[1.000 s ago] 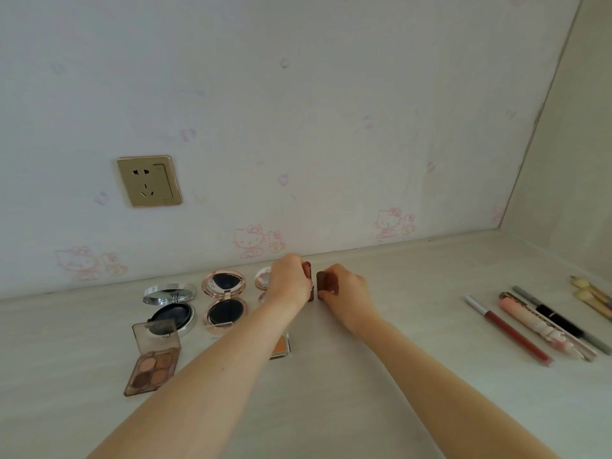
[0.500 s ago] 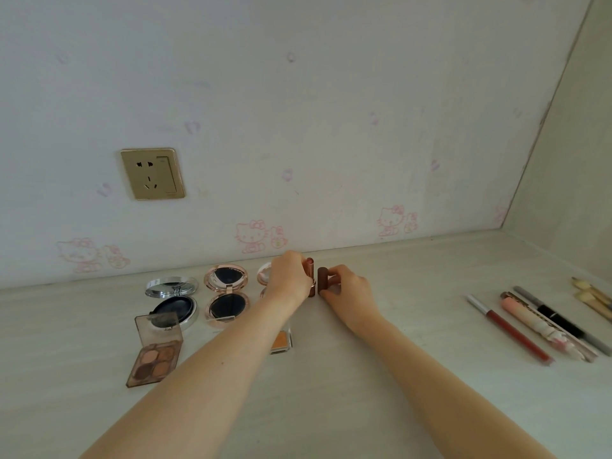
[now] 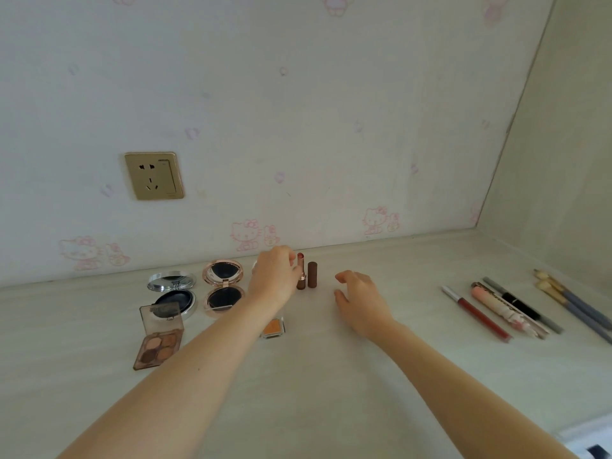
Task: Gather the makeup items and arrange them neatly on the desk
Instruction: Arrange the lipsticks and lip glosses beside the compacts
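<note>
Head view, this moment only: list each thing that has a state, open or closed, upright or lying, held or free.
Lipstick: uncapped, upright, left hand at it; grip unclear.
Lipstick cap: off, upright beside it, free.
Right hand: holds nothing, fingers loosely curled.
Silver compact: open.
Rose-gold compact: open.
Eyeshadow palette: lid raised.
Orange pan: lying flat, partly hidden.
Pencils and brushes: lying flat.

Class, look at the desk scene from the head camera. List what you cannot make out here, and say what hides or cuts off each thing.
1. Head view: a round item behind the left hand is almost wholly covered by it; only a sliver shows.
2. The orange pan is partly hidden by the left forearm.
3. The brushes run off the right edge.
4. Whether the left hand's fingers grip or merely touch the open lipstick: hidden by the hand's back.
</note>
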The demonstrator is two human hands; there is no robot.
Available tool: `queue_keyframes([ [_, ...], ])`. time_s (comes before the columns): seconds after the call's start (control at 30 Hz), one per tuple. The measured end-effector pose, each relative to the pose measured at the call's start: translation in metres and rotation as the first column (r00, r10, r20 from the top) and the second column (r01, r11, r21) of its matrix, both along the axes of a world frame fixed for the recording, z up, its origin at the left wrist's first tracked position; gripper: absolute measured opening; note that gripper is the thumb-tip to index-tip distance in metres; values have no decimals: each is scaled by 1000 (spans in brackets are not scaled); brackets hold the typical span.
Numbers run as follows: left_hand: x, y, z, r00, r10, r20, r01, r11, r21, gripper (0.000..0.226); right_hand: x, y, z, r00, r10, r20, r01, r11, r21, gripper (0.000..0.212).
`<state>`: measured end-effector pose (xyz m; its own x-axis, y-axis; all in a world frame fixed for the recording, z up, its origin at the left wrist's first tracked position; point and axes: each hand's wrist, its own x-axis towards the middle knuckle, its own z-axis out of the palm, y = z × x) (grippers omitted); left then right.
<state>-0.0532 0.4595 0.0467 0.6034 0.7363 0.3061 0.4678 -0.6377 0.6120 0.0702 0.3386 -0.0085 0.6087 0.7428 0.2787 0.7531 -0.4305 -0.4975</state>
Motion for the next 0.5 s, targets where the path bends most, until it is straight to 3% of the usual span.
queue_keyframes([
  [0.2,-12,-35,-9,992,-100,-74,113,974,196,23,-4,-56,11,979,36,201,-24,998,-65,38],
  [0.5,18,-104,-40,955,-279,-101,295,925,237,29,17,-153,16,946,-66,317,94,993,-75,35],
])
